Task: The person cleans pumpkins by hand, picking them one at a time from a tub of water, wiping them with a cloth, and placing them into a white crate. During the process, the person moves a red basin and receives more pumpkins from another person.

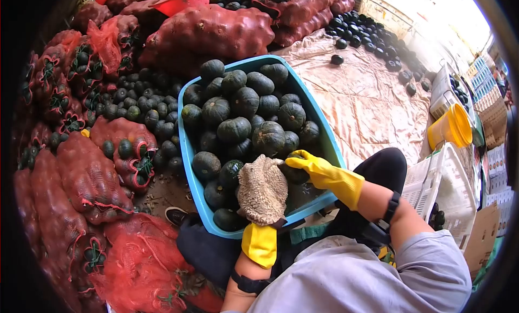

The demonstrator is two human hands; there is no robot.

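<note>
A blue tub [191,196] full of dark green squashes [268,138] stands in front of my body. My right hand [319,169], in a yellow rubber glove, has its fingers curled over a dark squash [295,173] near the tub's right front side. A beige fleecy mitt or cloth [263,190] covers my left hand, with a yellow glove cuff [259,245] showing at the wrist. The mitt lies over the squashes, close to the left side of the squash under my right hand. The fingers of my left hand are hidden.
Red net sacks [86,172] of squashes fill the left and back. Loose squashes [140,104] lie left of the tub. At the right are a pale ground sheet [362,104], a yellow bucket [450,128] and a white crate [440,188].
</note>
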